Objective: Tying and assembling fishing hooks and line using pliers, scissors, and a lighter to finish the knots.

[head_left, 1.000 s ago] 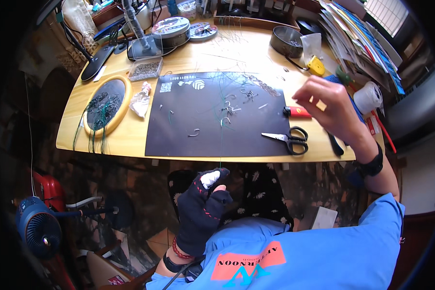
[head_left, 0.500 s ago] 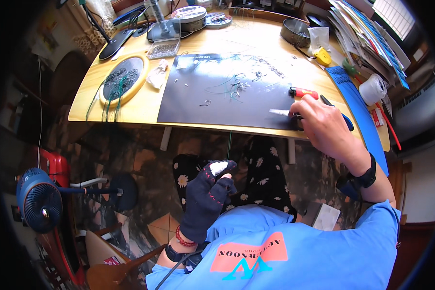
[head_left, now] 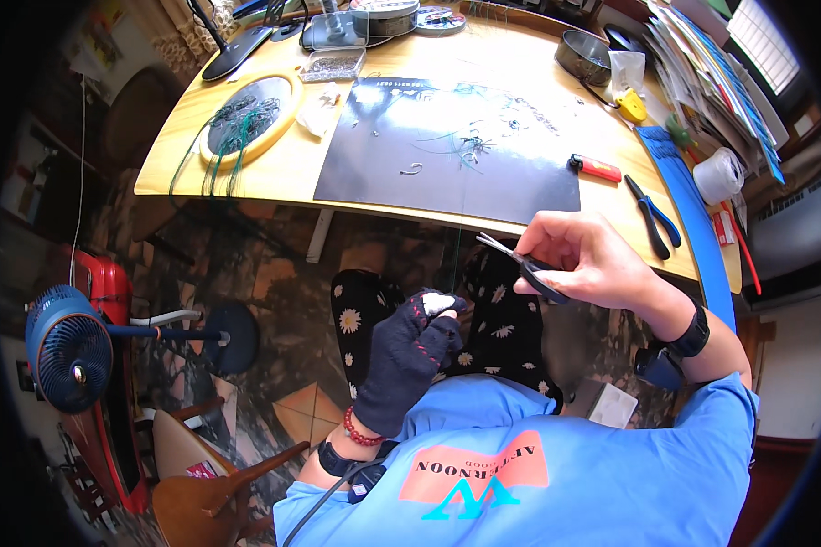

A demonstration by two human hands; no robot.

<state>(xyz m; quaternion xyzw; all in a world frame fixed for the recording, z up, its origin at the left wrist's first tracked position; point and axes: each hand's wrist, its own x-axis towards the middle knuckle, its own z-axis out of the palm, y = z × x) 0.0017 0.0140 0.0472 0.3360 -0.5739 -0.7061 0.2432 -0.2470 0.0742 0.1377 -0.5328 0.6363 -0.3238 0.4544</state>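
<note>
My left hand (head_left: 409, 351), in a dark fingerless glove with red stitching, is closed in a pinch over my lap. From its fingertips a thin green line (head_left: 457, 260) runs up toward the table edge; whatever else the fingers hold is hidden. My right hand (head_left: 588, 260), bare, grips small black-handled scissors (head_left: 540, 273). Their slim blades are parted and point left, just to the right of the line. On the dark mat (head_left: 365, 173) lie a single fish hook (head_left: 411, 170) and a tangle of hooks and green line (head_left: 472, 149).
A yellow-rimmed round tray (head_left: 294, 108) of hooks with green lines stands at the left. A clear box (head_left: 335, 64) sits behind it. Right of the mat lie a red lighter (head_left: 597, 169), blue-black pliers (head_left: 653, 217) and a blue strip (head_left: 673, 178). A fan (head_left: 71, 337) stands lower left.
My right hand has lifted the scissors off the table's right side and brought them left and nearer, beside the green line. My left hand has shifted slightly right, still pinching.
</note>
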